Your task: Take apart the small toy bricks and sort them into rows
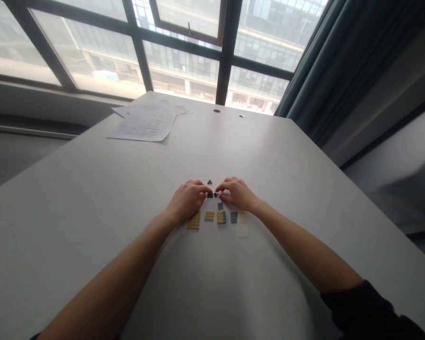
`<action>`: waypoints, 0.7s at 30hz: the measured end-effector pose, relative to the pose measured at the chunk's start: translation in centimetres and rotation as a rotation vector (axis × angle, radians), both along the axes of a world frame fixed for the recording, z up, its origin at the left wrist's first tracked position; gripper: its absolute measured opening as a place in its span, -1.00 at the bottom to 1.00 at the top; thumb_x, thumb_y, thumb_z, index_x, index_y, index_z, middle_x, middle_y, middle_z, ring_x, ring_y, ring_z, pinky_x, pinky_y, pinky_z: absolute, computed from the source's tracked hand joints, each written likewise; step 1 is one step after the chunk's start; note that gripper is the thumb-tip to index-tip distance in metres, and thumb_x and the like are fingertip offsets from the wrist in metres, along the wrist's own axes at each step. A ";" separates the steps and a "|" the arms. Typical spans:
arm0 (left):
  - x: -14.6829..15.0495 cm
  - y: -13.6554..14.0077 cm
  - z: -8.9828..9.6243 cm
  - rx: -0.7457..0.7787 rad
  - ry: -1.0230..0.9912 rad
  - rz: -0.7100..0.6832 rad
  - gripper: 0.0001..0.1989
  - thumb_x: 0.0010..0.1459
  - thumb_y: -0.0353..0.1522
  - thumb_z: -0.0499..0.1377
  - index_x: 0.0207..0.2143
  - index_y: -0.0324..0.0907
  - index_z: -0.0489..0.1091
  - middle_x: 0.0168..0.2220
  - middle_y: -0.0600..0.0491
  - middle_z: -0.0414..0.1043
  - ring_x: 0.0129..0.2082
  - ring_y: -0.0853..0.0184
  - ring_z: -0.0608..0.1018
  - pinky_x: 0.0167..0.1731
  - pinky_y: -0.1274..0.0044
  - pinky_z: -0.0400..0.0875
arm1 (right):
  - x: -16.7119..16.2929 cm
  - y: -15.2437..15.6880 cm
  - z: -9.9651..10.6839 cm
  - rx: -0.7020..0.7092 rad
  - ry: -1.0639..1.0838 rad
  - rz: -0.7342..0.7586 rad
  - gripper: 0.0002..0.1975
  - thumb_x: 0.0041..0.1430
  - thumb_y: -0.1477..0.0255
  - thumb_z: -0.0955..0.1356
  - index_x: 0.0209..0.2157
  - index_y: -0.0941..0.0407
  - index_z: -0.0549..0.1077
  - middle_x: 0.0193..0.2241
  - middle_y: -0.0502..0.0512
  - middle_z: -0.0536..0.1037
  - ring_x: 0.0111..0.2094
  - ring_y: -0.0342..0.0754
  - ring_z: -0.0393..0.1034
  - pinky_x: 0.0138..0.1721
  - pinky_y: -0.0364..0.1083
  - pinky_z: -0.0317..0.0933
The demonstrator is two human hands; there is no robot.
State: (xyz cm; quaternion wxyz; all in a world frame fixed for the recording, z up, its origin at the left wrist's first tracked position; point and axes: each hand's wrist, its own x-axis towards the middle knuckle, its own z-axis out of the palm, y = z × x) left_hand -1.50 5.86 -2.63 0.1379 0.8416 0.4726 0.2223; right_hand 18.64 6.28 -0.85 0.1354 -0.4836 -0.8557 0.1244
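My left hand (188, 199) rests on the table with thumb and index finger closed at a small dark building-block plate (210, 195). Opposite it, my right hand (238, 194) has its thumb and index finger bent around a smaller dark piece (216, 195). The two pieces lie close together between the hands. Just beyond them is a cluster of tiny dark pieces (209, 182). Nearer to me is a dark grey studded piece (220, 206). A tan studded plate (194, 221) lies below my left wrist.
A row near me holds a smaller tan plate (209, 216), a tan-and-grey plate (221, 217), a grey plate (233, 217) and a pale translucent square (242, 230). Printed papers (145, 123) lie at the far left of the white table (262, 156), before the windows.
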 end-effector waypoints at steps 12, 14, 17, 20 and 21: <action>0.1 -0.4 1.2 -0.056 0.059 -0.053 -0.84 0.06 -0.29 0.15 -0.39 -0.09 0.53 -0.33 0.05 0.51 -0.22 0.23 0.46 -0.18 0.45 0.33 | -0.1 -0.2 0.0 0.040 -0.069 0.047 -0.92 0.12 0.46 0.39 -0.34 0.08 0.57 -0.25 0.07 0.55 -0.17 -0.02 0.33 -0.07 -0.05 0.08; 0.1 -0.5 1.3 -0.085 0.037 -0.069 -0.80 0.09 -0.27 0.12 -0.39 -0.10 0.53 -0.34 0.05 0.50 -0.25 0.25 0.47 -0.23 0.48 0.33 | 0.0 -0.2 0.0 0.039 -0.063 0.055 -0.92 0.12 0.45 0.39 -0.34 0.08 0.57 -0.25 0.07 0.55 -0.17 -0.02 0.33 -0.07 -0.05 0.09; -0.1 -0.4 1.4 -0.102 -0.007 -0.078 -0.76 0.12 -0.30 0.07 -0.37 -0.12 0.54 -0.32 0.04 0.51 -0.28 0.29 0.49 -0.26 0.51 0.34 | 0.1 -0.3 0.0 0.046 -0.035 0.055 -0.91 0.12 0.45 0.40 -0.31 0.08 0.56 -0.25 0.07 0.55 -0.16 -0.02 0.33 -0.07 -0.05 0.09; -0.4 -0.3 1.5 -0.128 -0.028 -0.075 -0.75 0.09 -0.33 0.07 -0.35 -0.11 0.55 -0.30 0.05 0.52 -0.29 0.31 0.50 -0.27 0.54 0.35 | 0.2 -0.3 0.0 0.044 -0.010 0.066 -0.88 0.13 0.48 0.39 -0.26 0.07 0.56 -0.23 0.06 0.55 -0.15 -0.03 0.33 -0.07 -0.06 0.09; -0.4 -0.3 1.5 -0.142 -0.029 -0.083 -0.75 0.08 -0.33 0.07 -0.34 -0.11 0.56 -0.30 0.05 0.52 -0.30 0.32 0.50 -0.27 0.55 0.35 | 0.2 -0.3 0.0 0.042 -0.010 0.073 -0.87 0.13 0.49 0.39 -0.26 0.06 0.56 -0.22 0.06 0.54 -0.15 -0.03 0.33 -0.07 -0.07 0.09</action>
